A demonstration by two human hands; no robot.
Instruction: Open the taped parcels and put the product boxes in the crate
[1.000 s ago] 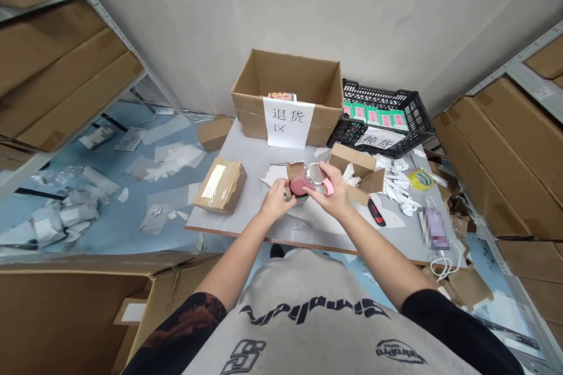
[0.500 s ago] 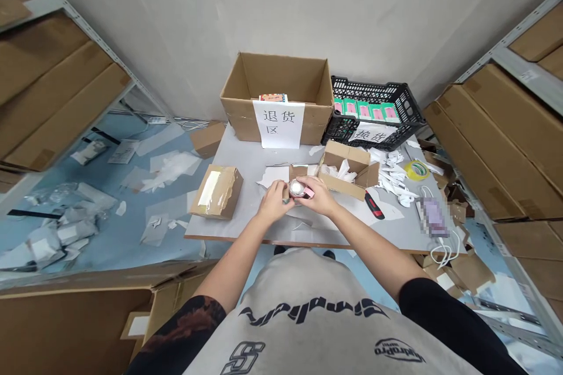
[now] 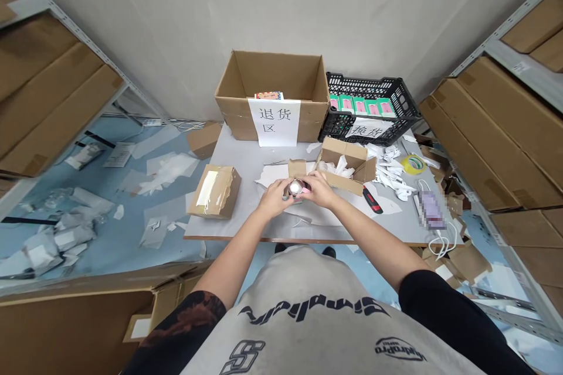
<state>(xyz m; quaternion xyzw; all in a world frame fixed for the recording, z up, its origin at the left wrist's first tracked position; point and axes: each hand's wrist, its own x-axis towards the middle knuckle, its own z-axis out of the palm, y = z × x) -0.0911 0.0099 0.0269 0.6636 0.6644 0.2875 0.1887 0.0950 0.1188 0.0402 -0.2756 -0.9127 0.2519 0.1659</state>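
Snugly, the left hand (image 3: 275, 199) and right hand (image 3: 321, 190) close around a pink tumbler (image 3: 296, 188) near the middle of the counter (image 3: 237, 158); a loose grip on its smooth sides could let it slip and roll toward the red box cutter (image 3: 373, 200).

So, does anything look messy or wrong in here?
Yes: torn white paper and plastic bags lie all over the blue floor beside the table, which looks odd because litter doesn't belong there.
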